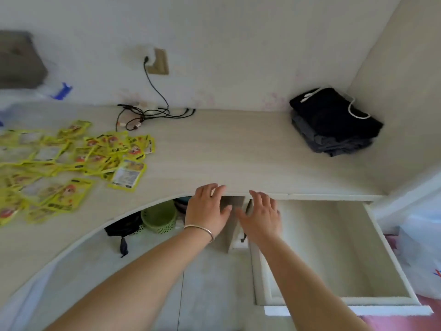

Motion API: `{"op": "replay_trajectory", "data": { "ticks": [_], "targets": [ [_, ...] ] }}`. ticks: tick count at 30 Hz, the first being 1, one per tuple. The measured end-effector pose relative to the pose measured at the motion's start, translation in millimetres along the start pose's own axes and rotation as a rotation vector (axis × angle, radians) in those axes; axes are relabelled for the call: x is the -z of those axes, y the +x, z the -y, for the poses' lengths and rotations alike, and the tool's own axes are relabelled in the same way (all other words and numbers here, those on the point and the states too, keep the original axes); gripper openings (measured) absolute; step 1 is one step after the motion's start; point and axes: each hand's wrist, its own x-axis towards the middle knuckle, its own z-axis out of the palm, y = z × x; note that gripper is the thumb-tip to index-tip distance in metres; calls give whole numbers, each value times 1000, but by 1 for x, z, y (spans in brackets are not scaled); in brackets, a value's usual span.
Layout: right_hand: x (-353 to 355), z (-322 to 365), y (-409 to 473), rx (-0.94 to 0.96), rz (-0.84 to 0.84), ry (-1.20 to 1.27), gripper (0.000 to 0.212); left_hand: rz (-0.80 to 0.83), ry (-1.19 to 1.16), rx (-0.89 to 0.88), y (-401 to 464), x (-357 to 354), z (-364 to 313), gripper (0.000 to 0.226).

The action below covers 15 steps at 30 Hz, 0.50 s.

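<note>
My left hand and my right hand hang side by side just in front of the pale desk edge, fingers spread and relaxed, holding nothing. The left wrist wears a thin metal bangle. Below the right arm a white drawer stands pulled out and shows a bare bottom. Folded dark clothes with a white cord lie stacked in the desk's far right corner. Several yellow packets are scattered over the desk's left side.
Black cables run from a wall socket onto the desk's back edge. Under the desk sit a green basket and a black pouch. A plastic bag stands on the floor at right.
</note>
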Motion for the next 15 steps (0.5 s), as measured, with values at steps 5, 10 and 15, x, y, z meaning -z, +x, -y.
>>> {"op": "replay_trajectory", "data": {
  "ticks": [5,10,15],
  "targets": [
    [-39,115,-6,193,78,-50,67,-79,19,210,-37,48,117,54],
    [-88,225,-27,312,148,-56,65,-95,22,382,-82,89,226,58],
    [-128,308,-39,421,202,-76,62,-132,-162,533,-107,111,305,52]
  ]
}}
